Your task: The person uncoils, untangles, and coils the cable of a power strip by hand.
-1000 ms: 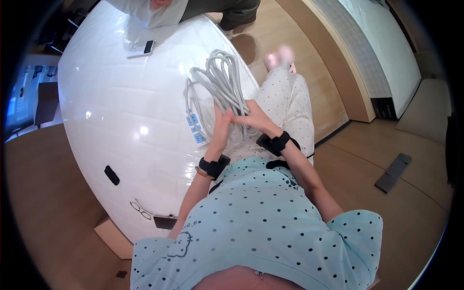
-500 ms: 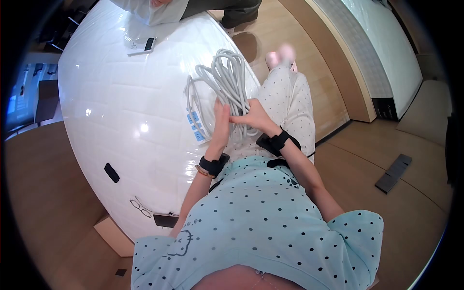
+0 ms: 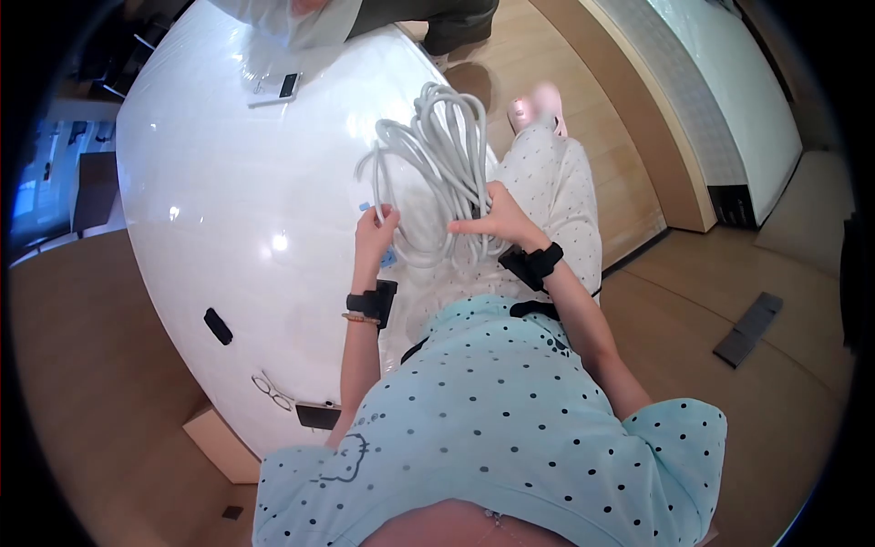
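Observation:
A long grey cable (image 3: pixel 437 150) lies in loose loops over the edge of the plastic-wrapped mattress (image 3: pixel 246 182) and my lap. My right hand (image 3: pixel 507 221) is closed around the loops on their right side, thumb laid across them. Between the thumb and fingers of my left hand (image 3: pixel 372 239), a single strand at the left of the coil is pinched. Blue parts of a power strip (image 3: pixel 388 259) show beside my left hand; most of it is hidden behind the hand and wrist.
Farther up the mattress lies a white box with a black panel (image 3: pixel 275 89), near a seated person in dark trousers (image 3: pixel 392 13). On the left are a small black object (image 3: pixel 217 325), eyeglasses (image 3: pixel 272 390) and a dark-screened device (image 3: pixel 317 416). A grey strip (image 3: pixel 748 329) lies on the right.
My left hand has moved left, away from my right hand, and now pinches one strand. The loops have spread apart and the power strip is mostly covered. My right hand keeps its grip.

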`<state>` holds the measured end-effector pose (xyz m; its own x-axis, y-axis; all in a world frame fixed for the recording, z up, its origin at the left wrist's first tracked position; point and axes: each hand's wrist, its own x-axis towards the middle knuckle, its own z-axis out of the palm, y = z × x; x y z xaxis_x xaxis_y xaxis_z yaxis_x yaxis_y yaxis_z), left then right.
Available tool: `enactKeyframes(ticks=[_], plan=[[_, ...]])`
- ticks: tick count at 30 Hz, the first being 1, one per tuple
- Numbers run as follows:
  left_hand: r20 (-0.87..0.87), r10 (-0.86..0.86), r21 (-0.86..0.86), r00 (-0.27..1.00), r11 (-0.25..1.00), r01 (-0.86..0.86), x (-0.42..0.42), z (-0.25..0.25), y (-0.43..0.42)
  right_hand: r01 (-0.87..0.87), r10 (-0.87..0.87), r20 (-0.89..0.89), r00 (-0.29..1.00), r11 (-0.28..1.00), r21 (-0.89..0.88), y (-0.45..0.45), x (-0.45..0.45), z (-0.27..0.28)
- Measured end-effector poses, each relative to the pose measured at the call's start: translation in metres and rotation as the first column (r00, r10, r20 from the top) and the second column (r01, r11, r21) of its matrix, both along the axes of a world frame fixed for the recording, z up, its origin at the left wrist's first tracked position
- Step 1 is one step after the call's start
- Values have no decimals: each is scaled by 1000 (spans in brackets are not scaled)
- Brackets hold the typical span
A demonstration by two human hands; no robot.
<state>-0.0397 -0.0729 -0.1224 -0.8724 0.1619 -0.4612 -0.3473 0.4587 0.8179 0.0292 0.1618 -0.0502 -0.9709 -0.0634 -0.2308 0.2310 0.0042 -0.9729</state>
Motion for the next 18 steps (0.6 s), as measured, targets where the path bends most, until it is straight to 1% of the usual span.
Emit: enactKeyframes(ticks=[1, 3, 4, 5, 6, 7, 9, 10, 13, 14, 16, 18], plan=[[56, 16, 59, 998, 998, -19, 1, 4, 6, -12, 12, 4, 1000, 1000, 7, 0, 1, -2], [39, -28, 2, 999, 1000, 28, 0, 2, 7, -42, 42, 14, 999, 999, 20, 0, 2, -5], [31, -46, -27, 998, 999, 47, -1, 2, 7, -21, 21, 22, 1000, 1000, 2, 0, 2, -6], [86, -46, 35, 995, 998, 43, -1, 2, 7, -3, 4, 34, 999, 1000, -17, -1, 3, -7], [141, -46, 95, 989, 995, 32, -1, 15, 9, 12, -11, 46, 999, 999, -38, -4, 3, -5], [194, -47, 153, 980, 988, 17, 0, 22, 10, 37, -36, 80, 996, 999, -13, -5, 5, -1], [198, 19, 215, 980, 975, -62, 2, 21, 9, 88, -92, 142, 986, 995, 40, -5, 5, 9], [200, 45, 248, 979, 964, -95, 2, 21, 9, 88, -89, 119, 989, 996, 13, -5, 4, 4], [383, 117, 308, 916, 919, -246, 0, 29, 10, 99, -96, 69, 993, 994, -44, -5, 3, -16], [433, 120, 407, 893, 859, -312, 1, 26, 10, 104, -101, 62, 993, 993, -50, -5, 3, -18], [533, 105, 565, 840, 695, -445, 6, 20, 11, 95, -91, 65, 994, 993, -63, -5, 3, -17], [585, 82, 579, 807, 654, -487, 7, 19, 14, 65, -59, 83, 995, 995, -72, -3, 3, -12]])
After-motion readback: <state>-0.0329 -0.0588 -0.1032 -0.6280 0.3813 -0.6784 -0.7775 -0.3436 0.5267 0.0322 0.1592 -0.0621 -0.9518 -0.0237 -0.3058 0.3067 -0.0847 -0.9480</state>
